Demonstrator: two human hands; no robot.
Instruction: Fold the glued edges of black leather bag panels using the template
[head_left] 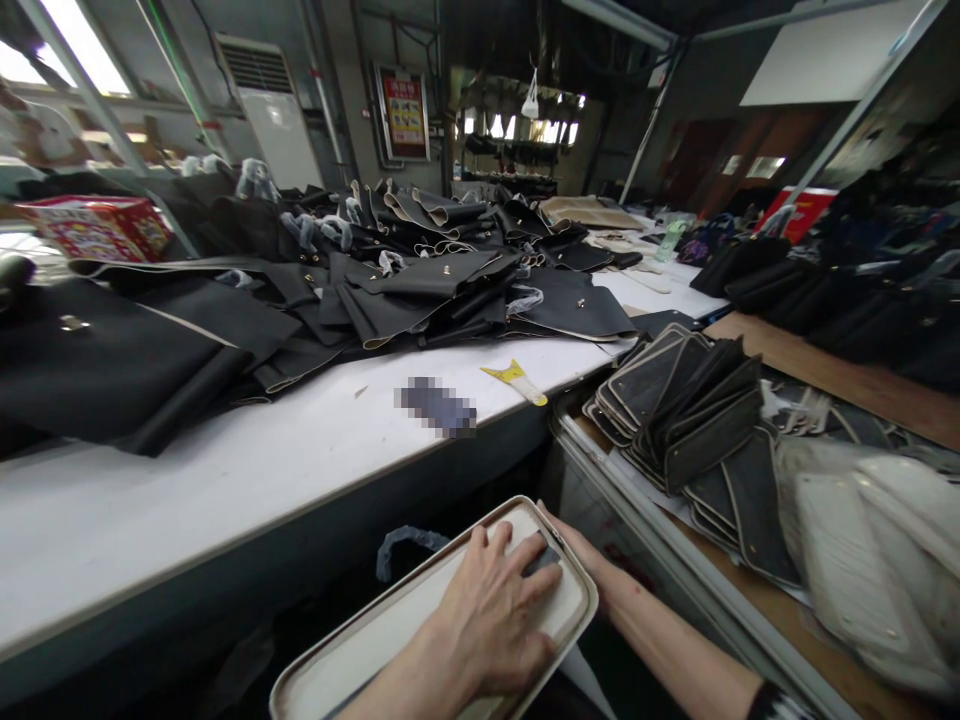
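Note:
A long cream bag panel (405, 622) with rounded corners and a raised brown-edged rim is tilted at the bottom middle. My left hand (499, 600) lies on its inner face, fingers spread and slightly bent. A dark grey patch (546, 555) shows beside those fingertips; whether it is a loose piece or part of the panel, I cannot tell. From the right, my right hand (574, 545) grips the panel's far end at the rim, its fingers mostly hidden behind it. A plastic-wrapped handle (405, 545) is visible just beyond the panel.
A white table (187, 490) carries heaped black bag pieces (442, 285), a yellow-white cutout (516, 380) and a blurred-out dark object (436, 405). To the right, stacked dark panels (690, 400) and plastic-wrapped pale panels (862, 560) lie on a metal-edged bench (637, 520). A person (41, 135) is at far left.

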